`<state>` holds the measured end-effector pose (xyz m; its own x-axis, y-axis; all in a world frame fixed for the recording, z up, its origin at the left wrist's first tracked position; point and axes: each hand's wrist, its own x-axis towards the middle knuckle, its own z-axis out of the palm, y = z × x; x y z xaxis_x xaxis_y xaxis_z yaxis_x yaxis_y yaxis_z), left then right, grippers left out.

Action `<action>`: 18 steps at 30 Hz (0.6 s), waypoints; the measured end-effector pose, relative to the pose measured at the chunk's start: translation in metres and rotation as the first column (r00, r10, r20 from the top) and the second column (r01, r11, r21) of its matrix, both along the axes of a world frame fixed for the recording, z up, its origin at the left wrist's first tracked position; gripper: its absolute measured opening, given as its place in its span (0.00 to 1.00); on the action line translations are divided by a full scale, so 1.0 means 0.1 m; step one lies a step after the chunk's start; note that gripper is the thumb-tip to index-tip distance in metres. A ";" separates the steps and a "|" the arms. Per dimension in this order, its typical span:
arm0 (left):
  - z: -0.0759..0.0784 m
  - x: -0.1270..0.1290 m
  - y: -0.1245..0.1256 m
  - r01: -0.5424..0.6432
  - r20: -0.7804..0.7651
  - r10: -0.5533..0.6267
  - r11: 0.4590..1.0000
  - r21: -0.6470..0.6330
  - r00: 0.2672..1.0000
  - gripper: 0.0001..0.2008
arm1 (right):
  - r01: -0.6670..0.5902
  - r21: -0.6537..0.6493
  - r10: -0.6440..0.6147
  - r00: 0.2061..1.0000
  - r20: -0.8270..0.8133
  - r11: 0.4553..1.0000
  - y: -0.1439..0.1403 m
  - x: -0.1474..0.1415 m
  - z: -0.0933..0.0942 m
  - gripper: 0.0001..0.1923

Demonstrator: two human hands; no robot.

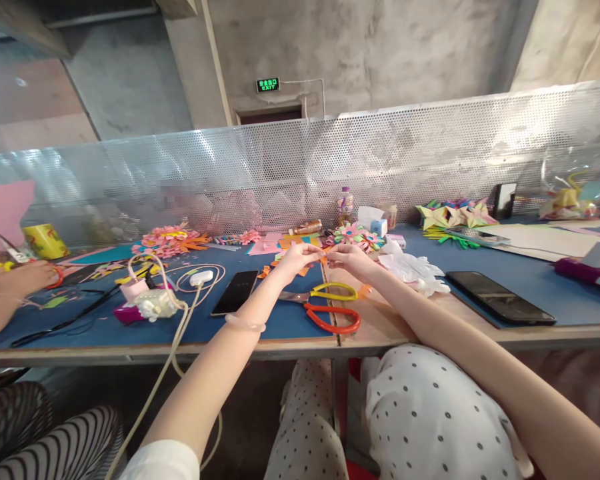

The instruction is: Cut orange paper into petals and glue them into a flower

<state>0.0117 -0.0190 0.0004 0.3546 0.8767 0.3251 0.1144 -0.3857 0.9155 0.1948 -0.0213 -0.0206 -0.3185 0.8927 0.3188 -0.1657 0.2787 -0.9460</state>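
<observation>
My left hand (297, 257) and my right hand (349, 255) meet over the blue table mat (260, 320), fingertips pinching a small orange paper piece (325, 252) between them. Scissors with yellow and orange handles (330, 307) lie just in front of my hands. A pink and green paper flower (353, 235) sits right behind my right hand. Small orange paper scraps (265, 271) lie beside my left hand.
A black phone (235, 292) lies left of my forearm, another phone (500, 298) on the right. White crumpled tissue (413, 269), a charger cable (180, 320), pink paper flowers (170, 240) and folded paper shapes (455, 215) cover the table. Another person's hand (17, 280) works at far left. A perforated metal screen (380, 160) backs the table.
</observation>
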 end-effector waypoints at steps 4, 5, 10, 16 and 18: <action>0.02 0.02 -0.03 0.008 -0.019 -0.008 1.000 0.003 1.000 0.14 | 0.037 0.019 -0.037 0.999 0.006 0.999 0.02 0.01 -0.01 0.11; 0.03 0.02 -0.03 0.003 -0.021 -0.003 1.000 -0.003 1.000 0.13 | 0.040 0.023 -0.040 0.999 0.005 0.999 0.04 0.01 -0.02 0.11; 0.02 0.02 -0.01 -0.031 -0.011 0.030 0.999 -0.039 0.999 0.11 | 0.015 0.004 -0.015 0.999 -0.033 1.000 0.09 0.02 -0.05 0.12; 0.01 0.01 -0.02 -0.038 -0.001 0.037 0.999 -0.034 0.999 0.12 | 0.058 0.061 -0.060 0.998 0.035 0.996 0.06 0.01 -0.03 0.15; 0.02 0.02 -0.04 -0.032 -0.013 0.032 0.999 -0.027 0.999 0.11 | 0.094 0.113 -0.104 0.991 0.088 0.989 0.03 0.00 -0.02 0.16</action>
<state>0.0135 -0.0225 0.0028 0.3305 0.8959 0.2967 0.1381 -0.3569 0.9239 0.1953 -0.0181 -0.0222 -0.2629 0.8830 0.3888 -0.0448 0.3914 -0.9191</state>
